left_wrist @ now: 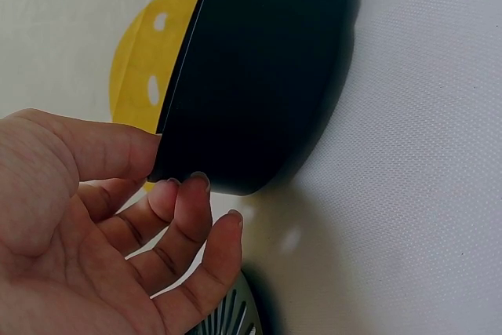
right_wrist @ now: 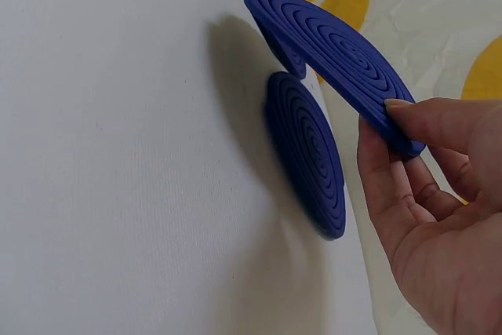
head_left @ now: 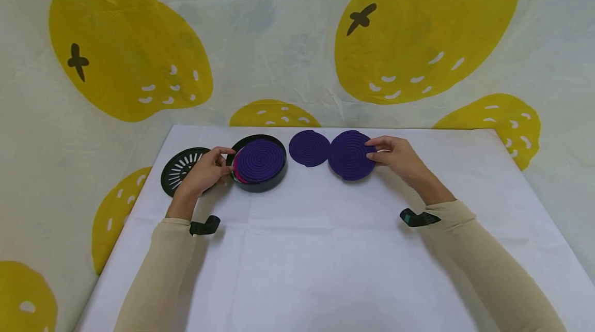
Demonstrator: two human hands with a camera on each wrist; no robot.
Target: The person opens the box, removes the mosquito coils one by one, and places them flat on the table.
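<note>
My right hand [head_left: 395, 155] pinches the edge of a purple round coaster [right_wrist: 345, 52] with spiral grooves, tilted above the table. Below it in the right wrist view lies a second such coaster [right_wrist: 307, 154]. A third coaster [head_left: 309, 148] lies flat to the left. My left hand [head_left: 204, 171] pinches the rim of a round black container [left_wrist: 259, 76] between thumb and fingers. Inside the container sits another purple spiral coaster [head_left: 261, 160], with a pink edge [head_left: 239, 173] showing under its left side. What lies deeper in the container is hidden.
A black slotted round lid [head_left: 174, 169] lies left of the container, partly behind my left hand. All this stands near the far edge of a white-covered table [head_left: 297, 259]. A hanging cloth with yellow fruit shapes [head_left: 427, 32] rises behind the table.
</note>
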